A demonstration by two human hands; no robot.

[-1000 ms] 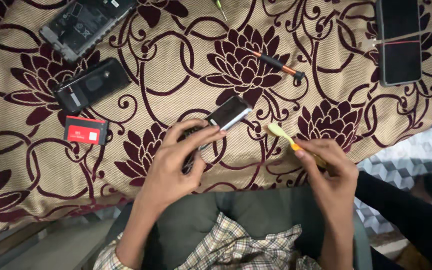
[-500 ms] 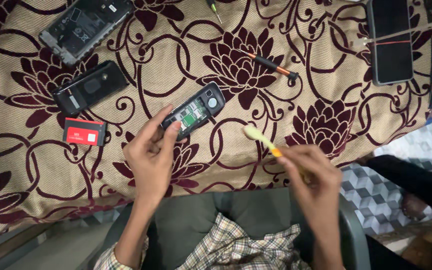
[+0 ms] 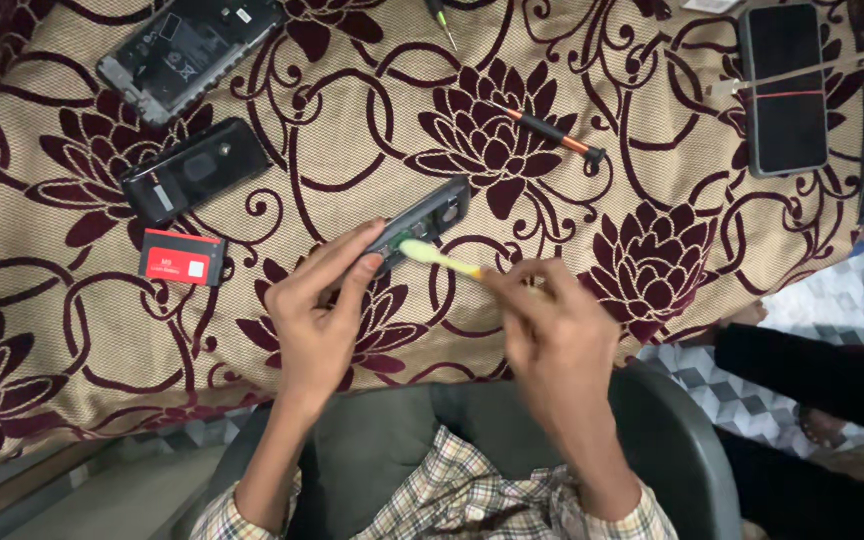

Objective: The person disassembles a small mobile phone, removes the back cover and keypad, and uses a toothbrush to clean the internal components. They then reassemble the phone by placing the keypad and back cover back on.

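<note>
floral maroon-and-beige cloth (image 3: 652,120) covers the surface; checkered floor (image 3: 742,385) beside.

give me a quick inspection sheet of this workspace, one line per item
surface: beige cloth with dark red flower pattern, lying flat.
job's things: opened small phone held tilted above the cloth; yellow toothbrush with its head against the phone's open side.
clutter: opened phone frame; black back cover; red battery; orange-and-black screwdriver; second tool tip at the top edge; black smartphone.
grippers: left hand holds the small phone in its fingers; right hand grips the toothbrush handle.
cables: nothing seen.
surroundings: dark chair, patterned floor, another person's dark sleeve.
</note>
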